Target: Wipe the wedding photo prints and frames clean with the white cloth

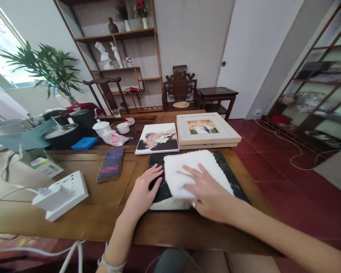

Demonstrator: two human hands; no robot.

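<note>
Hands apart, uncurled: my left hand [143, 185] at left edge of black panel [165, 192], right hand [206, 191] over white cloth [187, 158] atop it. Risk: uneven pressure could skid panel.

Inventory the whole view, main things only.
Table: 1, brown, centre
Panel: 1, black, on table
Cloth: 1, white, on panel
Photo: 1, multicoloured, behind panel
Framed photo: 1, pale, table's far right
Power strip: 1, white, table's left
Flat box: 1, blue, table's left
Plant: 1, green, left background
Chairs: 2, brown, behind table
Side table: 1, brown, back right
Shelf units: 2, brown, back, right
Left hand: 1, bare, on panel
Right hand: 1, bare, on cloth
</note>
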